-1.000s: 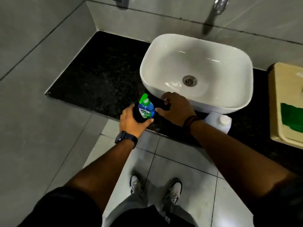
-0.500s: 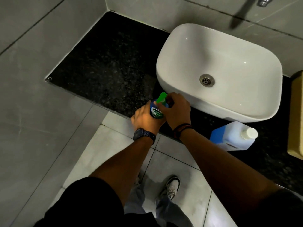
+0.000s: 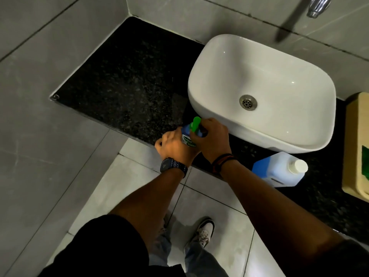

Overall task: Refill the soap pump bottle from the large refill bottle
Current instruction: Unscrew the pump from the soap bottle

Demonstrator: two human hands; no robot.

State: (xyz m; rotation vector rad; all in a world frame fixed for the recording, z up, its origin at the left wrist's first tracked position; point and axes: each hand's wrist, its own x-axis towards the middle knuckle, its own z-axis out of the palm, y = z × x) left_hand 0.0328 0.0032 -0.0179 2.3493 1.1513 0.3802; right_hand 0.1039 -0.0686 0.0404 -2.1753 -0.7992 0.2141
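Left hand [image 3: 175, 145] wrapped around the body of the soap pump bottle [image 3: 187, 136], clasping it from the left with the label partly showing between thumb and fingers. Right hand [image 3: 212, 139] closed over the top of the same bottle, fingers pinched at the collar just under the green pump head [image 3: 195, 123] (how tightly, hard to tell at this angle). Bottle upright at the front edge of the black granite counter [image 3: 127, 90], squeezed between the two hands, just in front of the white basin [image 3: 263, 88] that sits beyond the right knuckles. Large refill bottle [image 3: 277, 169] well to the right of the right wrist, standing on the counter below the basin's front rim, white cap [image 3: 299, 166] on, blue liquid visible through its translucent wall, touched by neither hand. Dark watch [image 3: 172, 165] on the left wrist, cord bracelets [image 3: 222, 159] on the right. Further right of the refill bottle, a beige box [image 3: 355, 148] at the frame edge. Above the basin, a chrome tap [image 3: 317, 6] on the tiled wall.
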